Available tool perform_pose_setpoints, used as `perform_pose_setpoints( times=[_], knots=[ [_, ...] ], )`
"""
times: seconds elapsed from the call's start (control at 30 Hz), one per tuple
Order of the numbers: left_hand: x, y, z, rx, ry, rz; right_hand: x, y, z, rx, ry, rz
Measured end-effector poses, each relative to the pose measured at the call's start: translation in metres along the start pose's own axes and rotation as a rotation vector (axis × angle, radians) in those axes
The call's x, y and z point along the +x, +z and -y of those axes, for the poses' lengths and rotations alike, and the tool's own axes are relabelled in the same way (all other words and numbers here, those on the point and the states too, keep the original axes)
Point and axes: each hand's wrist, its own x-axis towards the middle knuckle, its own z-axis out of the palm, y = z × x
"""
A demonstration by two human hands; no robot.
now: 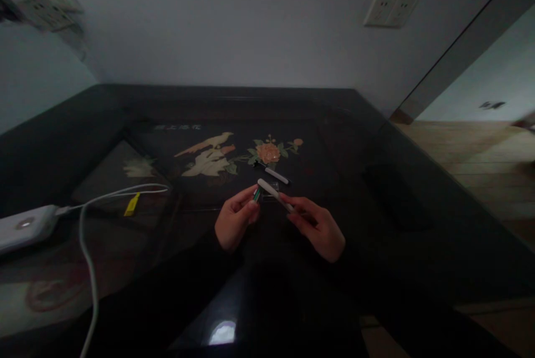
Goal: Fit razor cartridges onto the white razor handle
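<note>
Between the thumb and fingers of my right hand (317, 228) is a slim white stick (270, 187) with a rounded end, slanting up and to the left. My left hand (236, 217) pinches a small, thin green and dark piece (256, 195), close to the stick's rounded end; its kind is too small to make out. Behind the stick shows a small clear piece (275, 186), partly covered. Just beyond my hands, a white and black pen-like tool (276, 175) with a dark tip lies on the black glossy table (267, 313).
At the left, a white power bank (29, 227) has a white cable (87, 252) looping toward the front edge. A yellow tag (132, 205) lies by the cable. A dark flat object (395, 196) rests at the right. The wall behind carries sockets (390, 10).
</note>
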Motion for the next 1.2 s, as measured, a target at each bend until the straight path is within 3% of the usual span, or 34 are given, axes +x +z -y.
perform_pose_setpoints(
  times=[0.17,0.7,1.2],
  knots=[
    [0.0000,0.0005,0.0002,0.001,0.007,-0.005,-0.0001,0.0003,-0.0001,-0.021,-0.023,-0.024],
    [0.0019,-0.0018,0.0000,-0.008,0.032,0.020,-0.0081,0.0053,0.0023,0.064,-0.031,0.101],
    [-0.0006,-0.0012,0.0019,0.001,0.015,0.004,-0.0026,0.0005,-0.0013,-0.012,0.004,0.002]
  ],
)
